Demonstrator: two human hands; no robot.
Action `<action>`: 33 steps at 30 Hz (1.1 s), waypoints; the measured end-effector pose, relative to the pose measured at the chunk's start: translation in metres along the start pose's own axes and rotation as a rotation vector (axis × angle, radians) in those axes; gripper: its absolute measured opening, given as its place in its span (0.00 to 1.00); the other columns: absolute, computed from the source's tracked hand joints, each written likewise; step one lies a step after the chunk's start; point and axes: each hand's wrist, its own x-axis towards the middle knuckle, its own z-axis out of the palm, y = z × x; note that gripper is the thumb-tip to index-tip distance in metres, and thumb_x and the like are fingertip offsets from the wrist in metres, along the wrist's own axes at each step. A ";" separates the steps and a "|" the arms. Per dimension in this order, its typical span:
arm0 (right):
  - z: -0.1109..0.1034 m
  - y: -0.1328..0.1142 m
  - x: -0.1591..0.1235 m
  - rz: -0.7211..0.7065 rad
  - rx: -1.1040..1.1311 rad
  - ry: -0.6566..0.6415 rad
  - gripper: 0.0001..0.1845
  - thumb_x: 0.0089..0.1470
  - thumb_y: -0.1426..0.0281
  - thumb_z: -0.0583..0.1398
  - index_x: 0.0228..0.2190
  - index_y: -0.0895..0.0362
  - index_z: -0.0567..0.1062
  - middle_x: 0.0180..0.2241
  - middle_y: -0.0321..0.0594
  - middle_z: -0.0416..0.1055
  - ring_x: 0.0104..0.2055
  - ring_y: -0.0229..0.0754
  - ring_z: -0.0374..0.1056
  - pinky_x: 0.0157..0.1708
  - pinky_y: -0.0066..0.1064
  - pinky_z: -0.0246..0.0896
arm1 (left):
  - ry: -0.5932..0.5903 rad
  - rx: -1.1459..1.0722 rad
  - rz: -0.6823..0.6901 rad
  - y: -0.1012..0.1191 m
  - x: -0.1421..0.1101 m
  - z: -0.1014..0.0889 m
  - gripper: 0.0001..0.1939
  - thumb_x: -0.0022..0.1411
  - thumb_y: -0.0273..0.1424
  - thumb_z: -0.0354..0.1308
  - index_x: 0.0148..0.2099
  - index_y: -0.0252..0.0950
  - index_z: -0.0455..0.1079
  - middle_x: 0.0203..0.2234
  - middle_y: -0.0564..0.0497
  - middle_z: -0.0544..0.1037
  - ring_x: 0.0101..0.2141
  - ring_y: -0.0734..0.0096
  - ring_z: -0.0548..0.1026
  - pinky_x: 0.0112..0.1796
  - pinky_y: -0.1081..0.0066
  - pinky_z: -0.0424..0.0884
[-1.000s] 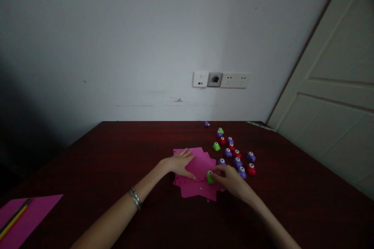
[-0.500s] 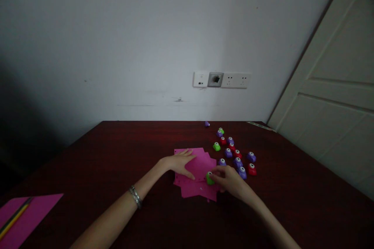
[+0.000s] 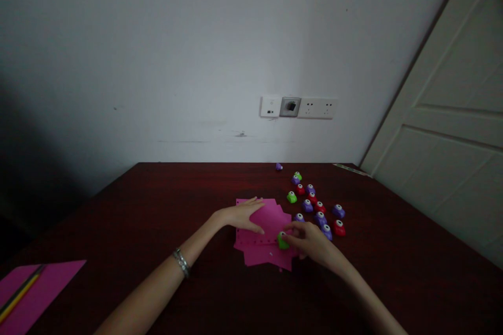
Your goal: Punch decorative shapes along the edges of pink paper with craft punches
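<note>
A pink sheet of paper [image 3: 271,215] with small holes along its edges lies on several other pink sheets [image 3: 259,255]. My left hand [image 3: 240,216] rests over the left part of the top sheet, fingers stretched out and apart. With thumb and fingers, my right hand [image 3: 308,241] grips a small green craft hole punch [image 3: 282,241] at the sheet's lower right corner. Whether the paper sits inside the punch's slot is hidden. Close behind my right hand stands a purple punch [image 3: 299,218].
Several purple, red and green punches [image 3: 320,218] are scattered to the right on the dark table [image 3: 176,188]. A yellow pencil [image 3: 19,296] and a dark one lie on another pink sheet [image 3: 51,285] at the far left. The wall [image 3: 196,63] borders the table's back.
My left hand has shifted slightly up and its fingers have changed pose, showing more of the holes along the sheet's lower edge. My right hand stays on the green punch in nearly the same place.
</note>
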 end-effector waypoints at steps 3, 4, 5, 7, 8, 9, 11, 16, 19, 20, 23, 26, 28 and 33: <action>-0.005 0.001 0.002 0.031 0.044 0.012 0.18 0.46 0.60 0.58 0.35 0.60 0.70 0.17 0.32 0.64 0.15 0.33 0.62 0.11 0.22 0.58 | 0.086 0.008 0.051 0.003 -0.001 -0.008 0.36 0.52 0.47 0.54 0.59 0.34 0.55 0.60 0.43 0.48 0.59 0.60 0.44 0.55 0.62 0.46; -0.007 0.000 0.002 0.041 0.067 0.003 0.17 0.46 0.60 0.57 0.34 0.60 0.69 0.16 0.31 0.64 0.15 0.33 0.62 0.11 0.22 0.58 | 0.124 0.018 0.067 0.005 -0.001 -0.010 0.30 0.53 0.44 0.54 0.56 0.34 0.60 0.59 0.43 0.52 0.59 0.61 0.47 0.55 0.62 0.48; -0.009 -0.001 0.003 0.052 0.087 -0.011 0.16 0.46 0.60 0.57 0.32 0.60 0.68 0.15 0.30 0.63 0.14 0.33 0.62 0.11 0.22 0.57 | 0.169 0.026 0.076 0.006 -0.001 -0.013 0.25 0.55 0.42 0.54 0.52 0.35 0.64 0.57 0.43 0.57 0.57 0.61 0.52 0.54 0.62 0.50; -0.013 -0.006 0.004 0.086 0.113 -0.043 0.14 0.47 0.60 0.57 0.27 0.59 0.66 0.13 0.30 0.63 0.14 0.32 0.61 0.09 0.20 0.55 | 0.260 0.031 0.067 0.011 -0.001 -0.017 0.16 0.57 0.36 0.52 0.45 0.34 0.69 0.49 0.43 0.68 0.50 0.64 0.64 0.49 0.65 0.58; -0.015 -0.008 0.004 0.101 0.114 -0.058 0.14 0.47 0.59 0.56 0.25 0.58 0.65 0.13 0.29 0.63 0.13 0.32 0.60 0.09 0.20 0.53 | 0.289 0.028 0.051 0.013 0.000 -0.018 0.14 0.57 0.33 0.51 0.42 0.33 0.71 0.44 0.43 0.72 0.45 0.66 0.68 0.46 0.66 0.61; -0.017 -0.010 0.005 0.111 0.105 -0.075 0.14 0.47 0.59 0.56 0.24 0.58 0.64 0.13 0.30 0.63 0.12 0.31 0.59 0.08 0.19 0.51 | 0.303 0.026 0.034 0.016 0.000 -0.019 0.13 0.57 0.32 0.50 0.40 0.33 0.71 0.39 0.44 0.74 0.40 0.68 0.71 0.43 0.68 0.63; -0.021 -0.013 0.007 0.116 0.068 -0.117 0.16 0.48 0.58 0.55 0.22 0.58 0.64 0.12 0.30 0.63 0.11 0.29 0.56 0.07 0.18 0.47 | 0.284 0.035 0.016 0.020 0.001 -0.017 0.13 0.58 0.31 0.47 0.39 0.32 0.71 0.35 0.46 0.75 0.36 0.70 0.72 0.40 0.70 0.65; -0.027 -0.013 0.014 0.112 0.015 -0.236 0.18 0.47 0.56 0.56 0.21 0.59 0.66 0.12 0.32 0.63 0.10 0.29 0.55 0.07 0.18 0.43 | 0.095 0.170 -0.028 0.020 -0.001 0.000 0.30 0.58 0.45 0.47 0.57 0.31 0.57 0.56 0.38 0.57 0.55 0.55 0.55 0.50 0.61 0.56; -0.027 -0.011 0.016 0.117 0.015 -0.251 0.19 0.46 0.56 0.57 0.19 0.59 0.66 0.12 0.32 0.63 0.10 0.29 0.55 0.07 0.18 0.44 | -0.037 0.237 -0.081 0.014 -0.004 0.012 0.45 0.53 0.54 0.45 0.63 0.29 0.40 0.61 0.36 0.38 0.59 0.49 0.37 0.54 0.54 0.46; -0.026 -0.011 0.016 0.122 0.012 -0.257 0.19 0.45 0.56 0.57 0.18 0.59 0.66 0.12 0.32 0.63 0.10 0.28 0.55 0.07 0.18 0.44 | -0.071 0.245 -0.092 0.012 -0.005 0.015 0.47 0.53 0.56 0.44 0.63 0.28 0.38 0.61 0.35 0.35 0.59 0.49 0.35 0.54 0.53 0.44; -0.026 -0.012 0.013 0.128 0.001 -0.283 0.20 0.46 0.56 0.56 0.17 0.60 0.66 0.11 0.33 0.63 0.10 0.28 0.55 0.07 0.18 0.44 | -0.124 0.235 -0.103 0.005 -0.007 0.018 0.48 0.52 0.58 0.40 0.64 0.30 0.34 0.61 0.36 0.33 0.59 0.51 0.33 0.55 0.53 0.41; -0.026 -0.014 0.011 0.115 0.002 -0.305 0.20 0.46 0.57 0.55 0.15 0.60 0.66 0.11 0.33 0.63 0.10 0.28 0.54 0.07 0.18 0.43 | -0.136 0.207 -0.097 0.002 -0.007 0.016 0.48 0.52 0.58 0.39 0.64 0.31 0.32 0.61 0.38 0.32 0.59 0.52 0.32 0.55 0.53 0.40; -0.026 -0.014 0.011 0.110 0.003 -0.307 0.21 0.46 0.57 0.55 0.14 0.60 0.66 0.11 0.33 0.63 0.10 0.28 0.54 0.07 0.18 0.43 | -0.126 0.183 -0.084 0.003 -0.007 0.015 0.48 0.52 0.58 0.41 0.64 0.32 0.32 0.61 0.39 0.33 0.59 0.52 0.33 0.55 0.53 0.40; -0.025 -0.011 0.012 0.086 0.000 -0.326 0.23 0.48 0.56 0.53 0.13 0.60 0.66 0.11 0.33 0.62 0.10 0.28 0.54 0.08 0.18 0.43 | -0.108 0.121 -0.065 0.010 -0.009 0.009 0.48 0.52 0.57 0.44 0.64 0.30 0.36 0.61 0.38 0.37 0.59 0.52 0.37 0.55 0.55 0.40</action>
